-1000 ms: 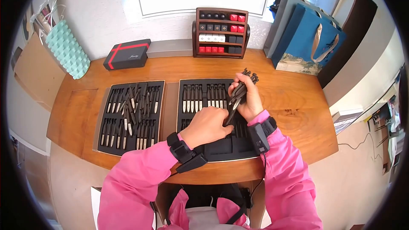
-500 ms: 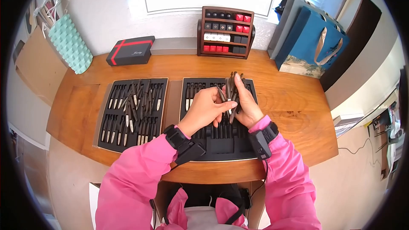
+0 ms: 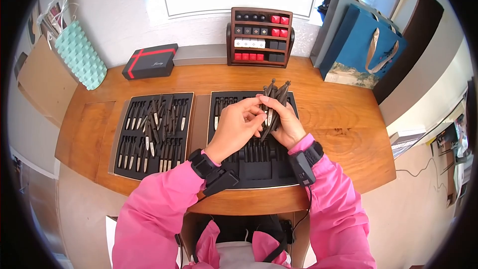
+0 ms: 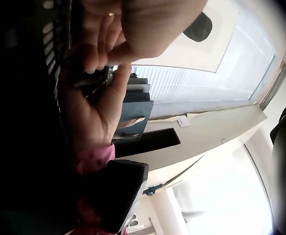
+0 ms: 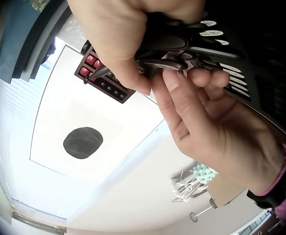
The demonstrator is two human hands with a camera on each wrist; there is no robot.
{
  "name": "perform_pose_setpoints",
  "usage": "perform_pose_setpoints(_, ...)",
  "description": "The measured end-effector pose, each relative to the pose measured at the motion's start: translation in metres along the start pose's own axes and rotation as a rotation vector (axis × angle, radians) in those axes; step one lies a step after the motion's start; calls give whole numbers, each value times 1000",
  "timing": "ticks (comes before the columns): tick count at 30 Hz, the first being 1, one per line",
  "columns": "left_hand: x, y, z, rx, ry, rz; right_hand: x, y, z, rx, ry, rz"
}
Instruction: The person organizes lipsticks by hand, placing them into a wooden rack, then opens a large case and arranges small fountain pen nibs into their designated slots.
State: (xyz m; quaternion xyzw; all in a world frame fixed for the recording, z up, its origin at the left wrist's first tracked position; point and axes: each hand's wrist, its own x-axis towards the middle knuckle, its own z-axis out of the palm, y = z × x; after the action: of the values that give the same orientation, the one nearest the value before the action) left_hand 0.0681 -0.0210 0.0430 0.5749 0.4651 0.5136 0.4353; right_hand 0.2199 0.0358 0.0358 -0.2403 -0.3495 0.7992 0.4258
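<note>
In the head view, my right hand [image 3: 288, 127] grips an upright bundle of slim dark sticks [image 3: 282, 94] with knobbed tops and pale tapered ends. My left hand [image 3: 230, 125] meets it from the left, its thumb and fingertips pinching at a stick of the bundle. The right wrist view has the left fingers [image 5: 174, 81] right on the sticks [image 5: 165, 63]. Below both hands lies the right black tray [image 3: 257, 171], with more sticks in its slots. The left black tray [image 3: 154, 162] holds rows of sticks and a loose pile [image 3: 158, 122] on top.
A wooden rack [image 3: 260, 50] of red, black and white pieces stands at the table's back. Left of it lies a black box with red ribbon [image 3: 149, 62]. A blue paper bag [image 3: 356, 45] stands back right, a mint textured vase [image 3: 81, 55] back left. Bare wood [image 3: 343, 119] shows on the right.
My left hand has risen from low over the right tray to the bundle, its fingertips now against the sticks. My right hand still grips the bundle, which has turned more upright.
</note>
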Motion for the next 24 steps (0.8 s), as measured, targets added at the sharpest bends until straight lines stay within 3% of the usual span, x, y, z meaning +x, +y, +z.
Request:
perform_pose_setpoints(3,0,2,-1,43,-18,-24,4,2,-5,-2,-14,10)
perform_pose_setpoints(9,-3,4,2,116,45,-26,5,4,-2,55,133,-21)
perform_pose_setpoints(11,0,-9,2,180,243,220,9,4,-5,186,222,-108)
perform_pose_setpoints(12,0,-9,0,45,201,114,9,2,-3,201,274,-163)
perform_pose_setpoints(13,-2,-8,3,44,201,115,8,1,-2,201,274,-164)
perform_pose_setpoints(15,-6,-2,15,-568,194,-30,5,-1,2,44,322,-420)
perform_pose_setpoints(17,-10,5,22,-842,145,-274,-1,-2,14,-3,327,-451)
perform_pose_setpoints(19,-10,-9,23,-1033,29,-346,-8,3,27,-189,260,-629)
perform_pose_setpoints(21,-12,-6,26,-1100,0,-351,-12,12,35,-240,264,-610)
perform_pose_setpoints(24,-13,-4,27,-972,47,-392,-11,16,33,-278,251,-613)
